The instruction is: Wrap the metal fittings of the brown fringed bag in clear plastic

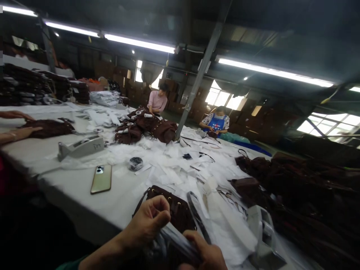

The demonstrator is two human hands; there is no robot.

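My left hand (149, 221) is curled in a pinch on the edge of a clear plastic bag (174, 242) at the bottom of the view. My right hand (206, 253) grips the same bag from the right, fingers closed over it. Just beyond my hands a dark brown bag with studs (174, 208) lies on the white table (70, 187).
A gold phone (101, 179), a grey tape dispenser (80, 147) and a tape roll (136, 163) lie on the table among white paper scraps. Brown bags pile up at right (295, 180) and centre (146, 127). Another person's hands (17, 127) are at left; two people work far off.
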